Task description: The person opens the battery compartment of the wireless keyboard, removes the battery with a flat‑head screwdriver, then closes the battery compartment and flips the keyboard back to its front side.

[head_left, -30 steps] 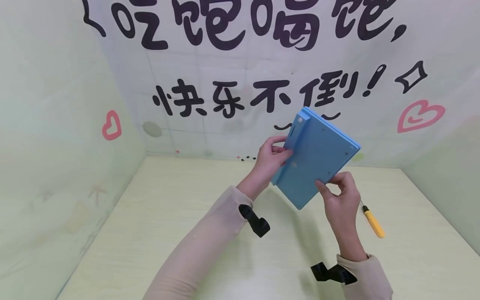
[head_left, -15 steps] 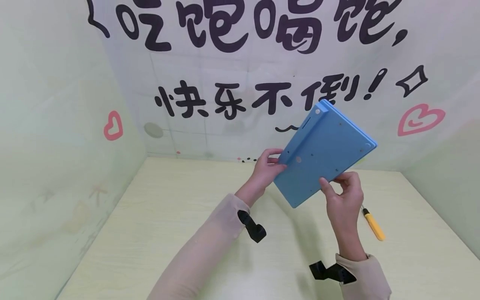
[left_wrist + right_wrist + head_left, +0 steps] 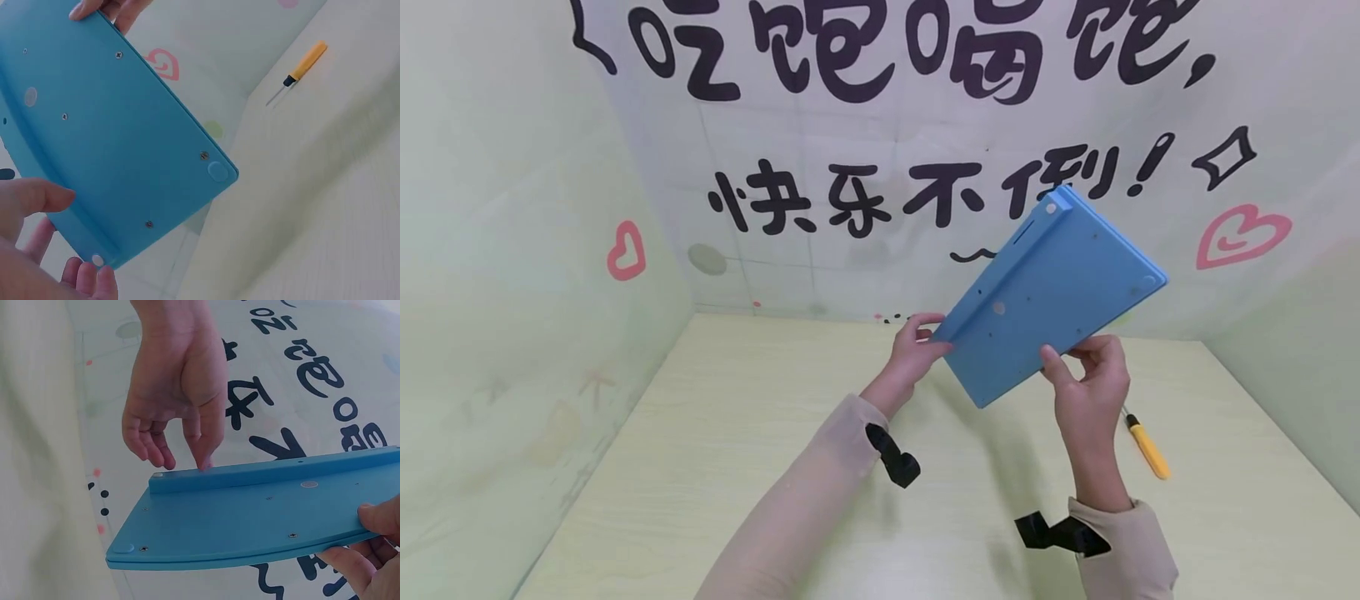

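Observation:
A slim blue keyboard [image 3: 1052, 287] is raised over the table and tilted, underside facing the head camera. That underside carries small screws [image 3: 204, 155], round pads and a raised ridge [image 3: 250, 476] along one long side. My right hand [image 3: 1090, 387] pinches the opposite long edge, thumb on the underside and fingers behind. At the lower left corner, my left hand [image 3: 913, 358] holds the ridge edge lightly, with the thumb over it and curled fingers around the far side. The keyboard's other face is hidden.
A screwdriver [image 3: 1148, 446] with a yellow handle lies on the pale table [image 3: 760, 433], right of my right hand. Behind the table stands a white wall [image 3: 850, 275] with black lettering, and side walls rise at left and right.
The keyboard has moved up and to the right with my right hand's grip kept. My left hand has shifted left and down, from midway along the ridge edge to its lower left end.

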The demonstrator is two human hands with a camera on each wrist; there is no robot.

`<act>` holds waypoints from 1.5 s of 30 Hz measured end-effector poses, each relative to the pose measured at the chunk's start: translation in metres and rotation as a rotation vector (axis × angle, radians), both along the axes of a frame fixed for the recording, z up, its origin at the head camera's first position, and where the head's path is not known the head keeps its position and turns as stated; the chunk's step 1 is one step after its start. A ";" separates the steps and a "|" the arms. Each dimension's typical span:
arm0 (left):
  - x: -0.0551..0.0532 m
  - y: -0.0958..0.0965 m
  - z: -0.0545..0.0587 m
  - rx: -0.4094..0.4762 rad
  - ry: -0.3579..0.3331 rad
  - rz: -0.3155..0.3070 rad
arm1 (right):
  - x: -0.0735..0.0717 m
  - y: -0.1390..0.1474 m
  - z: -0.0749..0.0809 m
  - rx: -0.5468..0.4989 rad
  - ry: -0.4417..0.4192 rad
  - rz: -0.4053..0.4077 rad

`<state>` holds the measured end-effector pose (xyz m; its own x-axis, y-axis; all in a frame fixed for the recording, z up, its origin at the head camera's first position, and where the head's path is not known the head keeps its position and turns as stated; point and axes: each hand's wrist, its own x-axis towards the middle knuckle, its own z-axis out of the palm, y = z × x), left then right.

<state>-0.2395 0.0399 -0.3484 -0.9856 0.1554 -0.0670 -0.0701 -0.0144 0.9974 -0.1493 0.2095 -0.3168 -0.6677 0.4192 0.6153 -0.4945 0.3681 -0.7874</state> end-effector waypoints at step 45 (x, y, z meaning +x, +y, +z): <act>0.017 -0.002 -0.049 0.571 -0.159 -0.132 | -0.004 -0.002 0.006 -0.476 0.071 0.177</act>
<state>-0.2227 0.0379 -0.3972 -0.9404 0.3302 -0.0813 -0.2548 -0.5256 0.8117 -0.1535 0.2075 -0.3103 -0.7172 0.5482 0.4302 -0.5753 -0.1175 -0.8094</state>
